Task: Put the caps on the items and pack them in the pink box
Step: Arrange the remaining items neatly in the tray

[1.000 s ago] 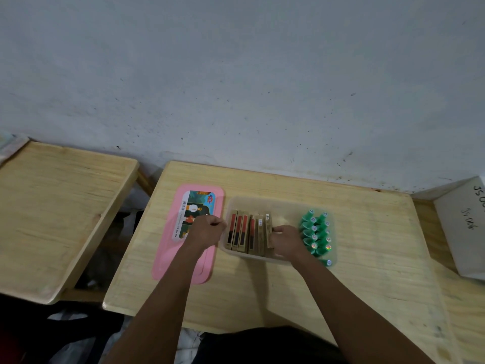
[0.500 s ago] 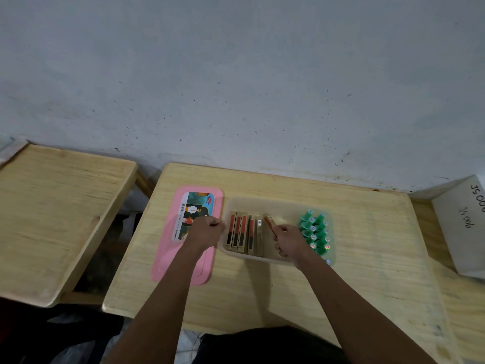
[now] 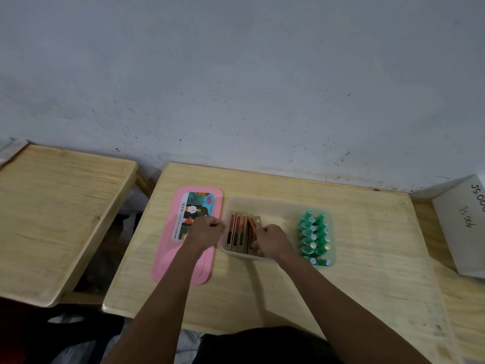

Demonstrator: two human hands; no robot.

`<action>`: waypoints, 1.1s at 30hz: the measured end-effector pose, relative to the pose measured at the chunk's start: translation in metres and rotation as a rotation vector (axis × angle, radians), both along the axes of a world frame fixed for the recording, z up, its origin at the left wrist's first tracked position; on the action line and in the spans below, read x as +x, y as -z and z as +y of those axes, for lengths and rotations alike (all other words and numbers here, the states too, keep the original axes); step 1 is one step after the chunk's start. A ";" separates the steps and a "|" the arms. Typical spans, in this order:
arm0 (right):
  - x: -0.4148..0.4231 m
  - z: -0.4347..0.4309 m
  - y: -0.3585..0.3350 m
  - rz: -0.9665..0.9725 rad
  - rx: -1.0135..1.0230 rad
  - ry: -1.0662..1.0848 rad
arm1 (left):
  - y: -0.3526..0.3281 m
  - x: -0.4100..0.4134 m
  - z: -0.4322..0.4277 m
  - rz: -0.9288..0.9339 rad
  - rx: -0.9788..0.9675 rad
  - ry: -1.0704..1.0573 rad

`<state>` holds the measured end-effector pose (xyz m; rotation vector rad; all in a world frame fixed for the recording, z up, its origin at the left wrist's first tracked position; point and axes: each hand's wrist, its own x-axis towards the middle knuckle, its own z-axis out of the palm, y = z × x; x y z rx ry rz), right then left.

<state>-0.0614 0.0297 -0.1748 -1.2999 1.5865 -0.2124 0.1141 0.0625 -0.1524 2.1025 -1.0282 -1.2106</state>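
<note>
A translucent box [image 3: 273, 206] sits mid-table with a row of gold and red sticks [image 3: 237, 233] at its left end and a cluster of green capped tubes [image 3: 315, 235] at its right end. My right hand [image 3: 270, 239] grips one gold and red stick [image 3: 253, 227], tilted, right of the row. My left hand [image 3: 207, 231] is a closed fist resting against the box's left rim; whether it holds anything is hidden. The pink lid [image 3: 168, 248] with a picture label lies flat to the left of the box.
A second wooden table [image 3: 52, 206] stands to the left across a gap. A white cardboard box [image 3: 462, 222] with handwriting sits at the right edge. The wall runs close behind the table. Dark clothing lies at the table's near edge.
My right hand lifted one stick out of the row's right side and now holds it tilted against the remaining sticks. The left fist stayed at the box's left rim.
</note>
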 end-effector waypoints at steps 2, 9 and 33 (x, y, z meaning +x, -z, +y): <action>0.006 0.000 0.006 0.177 -0.025 -0.115 | -0.001 0.000 0.001 -0.001 -0.010 -0.003; 0.014 -0.001 0.001 0.504 -0.174 -0.292 | -0.003 0.000 0.000 -0.025 -0.007 0.026; -0.015 -0.004 0.023 0.347 -0.127 -0.221 | -0.002 0.000 0.001 -0.005 -0.011 0.015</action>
